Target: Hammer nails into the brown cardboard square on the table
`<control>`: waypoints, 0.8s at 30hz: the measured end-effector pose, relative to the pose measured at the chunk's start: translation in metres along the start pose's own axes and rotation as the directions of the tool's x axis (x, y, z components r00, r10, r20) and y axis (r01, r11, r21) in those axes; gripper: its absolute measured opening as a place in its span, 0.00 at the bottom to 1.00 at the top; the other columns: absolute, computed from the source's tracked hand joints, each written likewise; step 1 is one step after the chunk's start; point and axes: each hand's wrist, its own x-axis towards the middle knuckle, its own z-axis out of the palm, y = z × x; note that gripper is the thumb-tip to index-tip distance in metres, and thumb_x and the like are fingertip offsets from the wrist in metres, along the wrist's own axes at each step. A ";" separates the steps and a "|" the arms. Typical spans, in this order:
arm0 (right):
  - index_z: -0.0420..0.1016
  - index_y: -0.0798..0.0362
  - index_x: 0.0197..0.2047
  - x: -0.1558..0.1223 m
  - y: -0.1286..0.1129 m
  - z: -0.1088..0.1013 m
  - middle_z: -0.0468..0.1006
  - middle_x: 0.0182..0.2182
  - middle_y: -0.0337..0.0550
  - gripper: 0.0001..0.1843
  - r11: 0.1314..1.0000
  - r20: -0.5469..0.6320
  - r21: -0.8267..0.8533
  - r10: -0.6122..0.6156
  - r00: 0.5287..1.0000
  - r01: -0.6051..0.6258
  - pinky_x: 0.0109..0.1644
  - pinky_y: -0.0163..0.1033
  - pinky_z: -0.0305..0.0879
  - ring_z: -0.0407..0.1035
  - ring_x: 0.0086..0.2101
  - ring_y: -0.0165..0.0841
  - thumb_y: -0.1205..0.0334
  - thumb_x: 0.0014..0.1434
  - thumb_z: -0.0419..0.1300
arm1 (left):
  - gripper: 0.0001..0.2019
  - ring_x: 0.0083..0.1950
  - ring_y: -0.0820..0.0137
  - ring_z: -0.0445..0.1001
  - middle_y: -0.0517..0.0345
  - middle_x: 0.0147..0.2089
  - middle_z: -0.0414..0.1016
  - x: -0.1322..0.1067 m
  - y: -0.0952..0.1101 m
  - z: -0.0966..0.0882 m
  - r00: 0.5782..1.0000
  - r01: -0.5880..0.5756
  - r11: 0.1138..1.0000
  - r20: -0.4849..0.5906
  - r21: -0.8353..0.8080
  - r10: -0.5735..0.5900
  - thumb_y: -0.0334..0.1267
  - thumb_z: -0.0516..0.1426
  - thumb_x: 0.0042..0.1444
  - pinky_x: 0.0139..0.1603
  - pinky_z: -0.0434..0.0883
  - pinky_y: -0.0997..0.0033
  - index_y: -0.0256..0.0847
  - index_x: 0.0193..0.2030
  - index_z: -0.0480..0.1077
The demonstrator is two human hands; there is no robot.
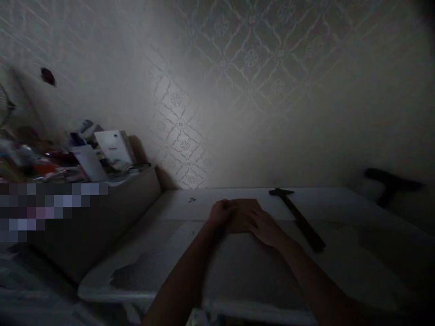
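A flat, brown rectangular board [243, 206] lies on the white table, under both of my hands. My left hand [222, 212] is at its left side with the fingers curled and drawn together; whatever lies between the fingertips is too dark and small to make out. Across the board's right part rests my right hand [263, 222], its fingers stretched out and slightly apart. To the right of that hand lies a hammer [301, 220], its head toward the wall and its handle pointing toward me. Several tiny dark pieces [192, 199] lie left of the board, too small to name.
The white table [159, 271] meets a patterned wall [238, 113] at the back. On the left, a cabinet [115, 217] carries a white box [113, 146] and blurred clutter. A dark, blurred object [390, 183] juts up at the right. The light is dim.
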 end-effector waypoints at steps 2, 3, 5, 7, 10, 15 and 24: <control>0.69 0.59 0.62 0.000 -0.001 0.000 0.65 0.63 0.59 0.25 1.000 0.009 0.007 -0.007 1.000 0.007 0.67 0.50 0.52 0.58 0.63 0.45 0.58 0.65 0.51 | 0.10 0.38 0.67 0.76 0.52 0.37 0.80 0.001 -0.001 0.000 1.000 -0.003 1.000 0.004 -0.010 0.003 0.41 0.61 0.54 0.38 0.69 0.73 0.36 0.37 0.76; 0.69 0.60 0.62 0.000 -0.001 0.000 0.65 0.63 0.59 0.25 1.000 0.010 0.009 -0.007 1.000 0.007 0.67 0.50 0.52 0.58 0.63 0.46 0.58 0.65 0.51 | 0.09 0.38 0.67 0.76 0.52 0.37 0.80 0.001 -0.002 0.000 1.000 -0.003 1.000 0.010 -0.008 0.004 0.41 0.61 0.55 0.38 0.69 0.73 0.36 0.37 0.76; 0.69 0.60 0.62 0.001 -0.002 0.001 0.65 0.63 0.60 0.25 1.000 0.001 0.008 -0.009 1.000 0.009 0.67 0.51 0.52 0.58 0.63 0.45 0.57 0.65 0.51 | 0.09 0.38 0.68 0.76 0.52 0.36 0.80 0.001 -0.002 0.000 1.000 0.004 1.000 0.025 0.005 -0.004 0.40 0.61 0.55 0.37 0.69 0.74 0.36 0.36 0.76; 0.69 0.59 0.61 0.001 -0.001 0.000 0.66 0.62 0.58 0.25 1.000 -0.015 -0.006 -0.013 1.000 0.013 0.66 0.50 0.53 0.60 0.62 0.44 0.58 0.65 0.51 | 0.08 0.38 0.68 0.76 0.53 0.36 0.80 0.000 -0.001 0.000 0.999 0.014 1.000 0.032 0.024 -0.015 0.39 0.61 0.54 0.37 0.68 0.75 0.36 0.37 0.76; 0.71 0.57 0.60 0.001 0.003 -0.007 0.69 0.60 0.55 0.23 0.994 -0.089 -0.081 0.068 0.994 -0.075 0.64 0.50 0.55 0.62 0.60 0.45 0.58 0.65 0.50 | 0.08 0.38 0.68 0.76 0.54 0.36 0.80 -0.001 0.001 -0.001 0.999 0.025 0.999 0.037 0.028 -0.026 0.39 0.61 0.54 0.37 0.68 0.75 0.37 0.37 0.76; 0.70 0.57 0.59 -0.007 0.021 -0.034 0.73 0.55 0.59 0.23 0.842 -0.285 -0.169 0.455 0.844 -0.512 0.56 0.52 0.62 0.66 0.55 0.50 0.62 0.62 0.52 | 0.08 0.38 0.67 0.75 0.54 0.36 0.80 -0.001 0.001 -0.001 0.999 0.033 0.999 0.035 0.036 -0.034 0.40 0.62 0.53 0.38 0.68 0.74 0.37 0.36 0.77; 0.69 0.56 0.57 -0.016 0.054 -0.049 0.79 0.42 0.57 0.23 0.730 -0.218 -0.094 0.648 0.729 -0.677 0.46 0.46 0.69 0.75 0.43 0.44 0.67 0.58 0.55 | 0.07 0.38 0.67 0.75 0.54 0.36 0.79 0.000 -0.003 0.003 0.999 0.016 1.000 0.029 -0.009 -0.016 0.39 0.61 0.53 0.38 0.68 0.73 0.37 0.34 0.76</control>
